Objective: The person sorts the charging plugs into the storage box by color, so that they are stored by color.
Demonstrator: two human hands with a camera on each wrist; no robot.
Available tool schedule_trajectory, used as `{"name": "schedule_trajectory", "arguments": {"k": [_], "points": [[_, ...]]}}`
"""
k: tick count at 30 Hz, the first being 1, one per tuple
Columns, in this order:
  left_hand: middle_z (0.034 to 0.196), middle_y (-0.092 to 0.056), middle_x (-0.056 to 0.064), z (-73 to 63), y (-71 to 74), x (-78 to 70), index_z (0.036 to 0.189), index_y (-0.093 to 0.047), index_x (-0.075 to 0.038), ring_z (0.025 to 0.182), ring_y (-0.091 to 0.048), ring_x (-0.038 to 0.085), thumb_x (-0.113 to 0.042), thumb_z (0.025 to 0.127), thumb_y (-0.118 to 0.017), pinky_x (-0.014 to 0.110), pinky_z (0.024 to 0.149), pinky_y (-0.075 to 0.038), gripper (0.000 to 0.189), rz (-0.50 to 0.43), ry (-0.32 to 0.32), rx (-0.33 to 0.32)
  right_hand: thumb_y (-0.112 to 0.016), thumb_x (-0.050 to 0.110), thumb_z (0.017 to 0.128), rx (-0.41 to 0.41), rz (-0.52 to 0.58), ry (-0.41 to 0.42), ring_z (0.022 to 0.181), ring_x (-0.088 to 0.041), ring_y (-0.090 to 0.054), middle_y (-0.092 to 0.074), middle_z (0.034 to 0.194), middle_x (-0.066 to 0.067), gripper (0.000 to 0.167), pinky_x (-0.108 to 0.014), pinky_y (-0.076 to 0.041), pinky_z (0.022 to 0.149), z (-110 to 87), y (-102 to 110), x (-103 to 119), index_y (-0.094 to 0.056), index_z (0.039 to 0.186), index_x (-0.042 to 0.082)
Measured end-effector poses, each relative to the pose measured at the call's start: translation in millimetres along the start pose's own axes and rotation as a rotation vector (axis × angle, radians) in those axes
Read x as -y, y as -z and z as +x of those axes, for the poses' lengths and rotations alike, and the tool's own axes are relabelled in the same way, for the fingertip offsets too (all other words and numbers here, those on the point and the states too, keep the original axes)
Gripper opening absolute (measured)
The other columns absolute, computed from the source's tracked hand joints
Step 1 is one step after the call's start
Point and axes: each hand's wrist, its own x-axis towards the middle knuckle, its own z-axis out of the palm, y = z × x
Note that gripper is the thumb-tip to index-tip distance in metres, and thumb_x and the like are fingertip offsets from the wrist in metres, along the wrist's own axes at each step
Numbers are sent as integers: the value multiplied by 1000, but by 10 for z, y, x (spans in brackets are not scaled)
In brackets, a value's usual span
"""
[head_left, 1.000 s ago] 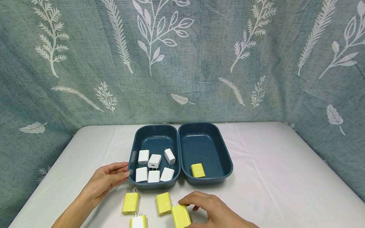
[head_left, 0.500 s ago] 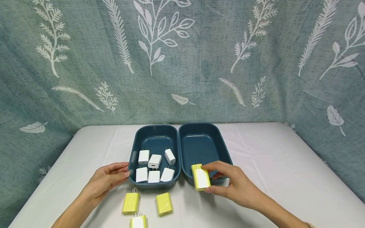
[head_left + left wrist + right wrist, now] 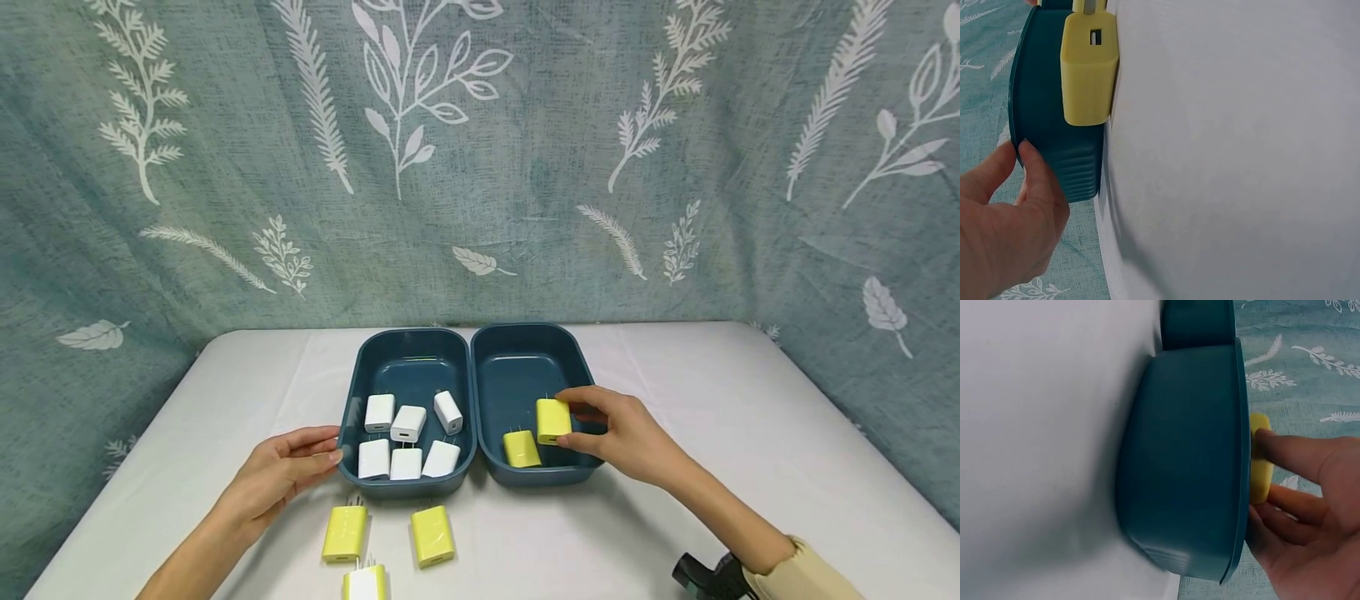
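Observation:
My right hand (image 3: pixel 615 421) pinches a yellow wall charger (image 3: pixel 553 421) between thumb and fingers over the right blue bin (image 3: pixel 517 342). Another yellow charger (image 3: pixel 521 448) lies on that bin's floor, just left of the held one. In the right wrist view the held charger (image 3: pixel 1261 472) shows above the rim, its lower part hidden by the bin wall. With thumb and fingers, my left hand (image 3: pixel 281 471) grips the near left rim of the left blue bin (image 3: pixel 412 342), in which several white wall chargers (image 3: pixel 407 423) lie. The left wrist view shows fingertips (image 3: pixel 1027 150) on this rim.
On the white table in front of the left bin lie two yellow chargers, one to the left (image 3: pixel 345 533) and one to the right (image 3: pixel 432 536). A yellow-edged, white-faced charger (image 3: pixel 365 582) lies nearest me. Behind the table (image 3: pixel 720 467) hangs a green leaf-patterned curtain (image 3: pixel 555 150).
The right hand has lifted a yellow charger from the table and carried it forward and right, to above the right bin. The left hand stays at the left bin's rim.

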Motion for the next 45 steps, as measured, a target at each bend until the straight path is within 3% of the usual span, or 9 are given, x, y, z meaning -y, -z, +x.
{"name": "schedule_trajectory", "arguments": {"k": [7, 28, 36, 45], "points": [[113, -66, 8, 6, -3, -2, 140, -43, 12, 98, -66, 13, -4, 91, -71, 29, 88, -56, 59, 2, 1, -3, -79, 10, 85, 37, -25, -33, 114, -34, -61, -61, 128, -16, 51, -45, -54, 93, 100, -38, -1, -59, 130, -3], [111, -66, 7, 10, -5, 9, 140, -43, 13, 97, -66, 12, -4, 91, -71, 28, 88, -56, 59, 1, 0, -5, -81, 10, 83, 96, -136, -27, 106, -34, -65, -62, 124, -18, 50, -40, -57, 87, 130, -109, 4, -61, 126, -6], [112, -66, 7, 11, 1, 11, 140, -43, 13, 97, -66, 12, -5, 91, -71, 29, 88, -56, 59, 3, 1, 1, -80, 13, 85, 78, -136, -45, 108, -38, -63, -61, 127, -19, 49, -46, -55, 89, 109, -95, 31, -61, 127, -4], [113, -66, 8, 11, 7, 11, 141, -43, 12, 98, -66, 12, -4, 91, -70, 29, 88, -56, 59, 8, 0, 3, -81, 21, 85, 36, -119, 4, 108, -35, -64, -61, 129, -12, 52, -47, -55, 89, 66, -112, 106, -61, 130, 4]]}}
